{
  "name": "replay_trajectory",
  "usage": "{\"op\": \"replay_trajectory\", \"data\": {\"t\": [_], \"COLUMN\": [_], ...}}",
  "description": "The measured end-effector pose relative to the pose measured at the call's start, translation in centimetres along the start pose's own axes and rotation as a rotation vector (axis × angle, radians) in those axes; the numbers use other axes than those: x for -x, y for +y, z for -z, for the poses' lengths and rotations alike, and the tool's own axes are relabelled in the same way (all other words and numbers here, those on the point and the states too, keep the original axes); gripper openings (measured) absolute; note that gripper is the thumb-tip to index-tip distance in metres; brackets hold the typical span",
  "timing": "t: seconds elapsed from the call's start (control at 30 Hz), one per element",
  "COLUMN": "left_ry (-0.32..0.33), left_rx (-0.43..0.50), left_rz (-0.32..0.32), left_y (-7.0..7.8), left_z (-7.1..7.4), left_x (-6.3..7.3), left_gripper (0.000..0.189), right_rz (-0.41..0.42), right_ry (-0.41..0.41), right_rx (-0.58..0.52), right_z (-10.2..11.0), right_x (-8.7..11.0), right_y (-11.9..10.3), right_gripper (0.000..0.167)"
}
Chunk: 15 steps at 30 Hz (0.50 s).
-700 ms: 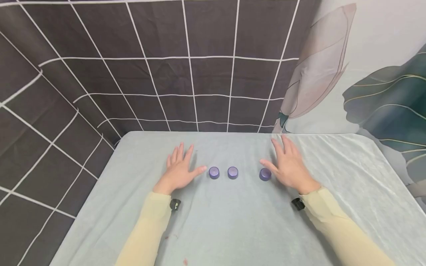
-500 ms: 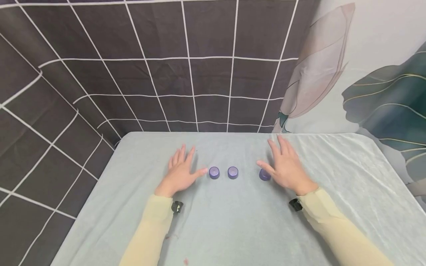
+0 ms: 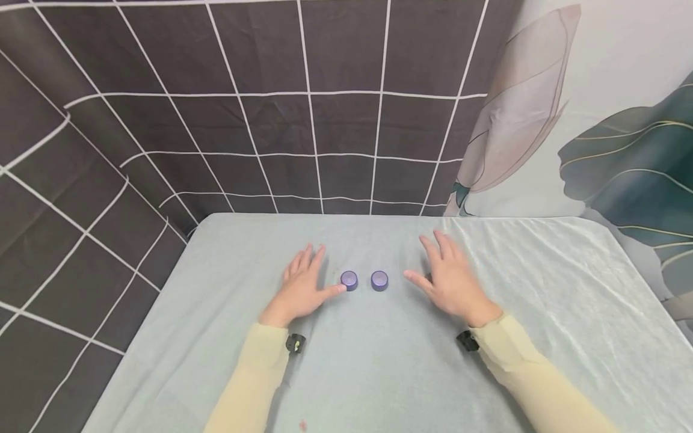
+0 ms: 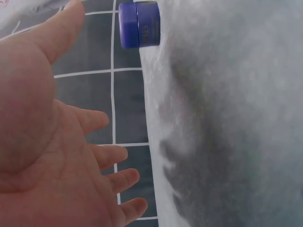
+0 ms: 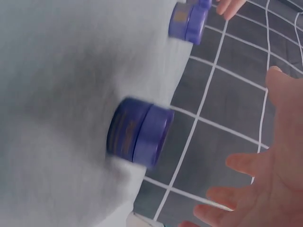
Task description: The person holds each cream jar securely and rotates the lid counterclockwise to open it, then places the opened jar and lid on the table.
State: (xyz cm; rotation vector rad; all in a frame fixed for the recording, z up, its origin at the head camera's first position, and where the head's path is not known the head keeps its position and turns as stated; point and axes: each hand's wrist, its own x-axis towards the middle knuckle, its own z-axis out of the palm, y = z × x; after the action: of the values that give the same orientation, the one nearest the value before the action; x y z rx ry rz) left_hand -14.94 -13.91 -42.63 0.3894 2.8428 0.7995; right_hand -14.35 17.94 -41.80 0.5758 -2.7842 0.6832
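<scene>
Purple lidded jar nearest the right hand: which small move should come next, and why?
Perhaps lower the right hand toward that purple lidded jar: the fingers are spread and hold nothing, and the right wrist view shows the jar standing on the cloth, apart from them.

A dark grey fabric backdrop (image 3: 346,126), ruled with white grid lines (image 3: 381,92), rises behind the table (image 3: 368,373) and turns a corner to continue along the left side. At right, an adjoining pale hanging (image 3: 622,54) bears a large pinkish leaf motif (image 3: 520,108) and a grey-to-teal leaf motif (image 3: 644,156) traced with gold lines. A pale blue-grey cloth (image 3: 590,288) covers the tabletop, whose far corners are rounded; it is creased and faintly glossy at right. Illumination is soft and diffuse, with blurred shadows on the cloth.
</scene>
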Motion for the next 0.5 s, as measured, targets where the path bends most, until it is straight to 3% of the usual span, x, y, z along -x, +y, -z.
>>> {"op": "replay_trajectory", "data": {"t": [0.5], "left_ry": [0.018], "left_rx": [0.035], "left_rz": [0.001], "left_y": [0.5], "left_z": [-1.0], "left_x": [0.0], "left_gripper": [0.099], "right_rz": [0.016], "right_ry": [-0.014], "right_rx": [-0.024], "right_z": [-1.8], "right_x": [-0.2], "right_y": [-2.1], "right_gripper": [0.072]}}
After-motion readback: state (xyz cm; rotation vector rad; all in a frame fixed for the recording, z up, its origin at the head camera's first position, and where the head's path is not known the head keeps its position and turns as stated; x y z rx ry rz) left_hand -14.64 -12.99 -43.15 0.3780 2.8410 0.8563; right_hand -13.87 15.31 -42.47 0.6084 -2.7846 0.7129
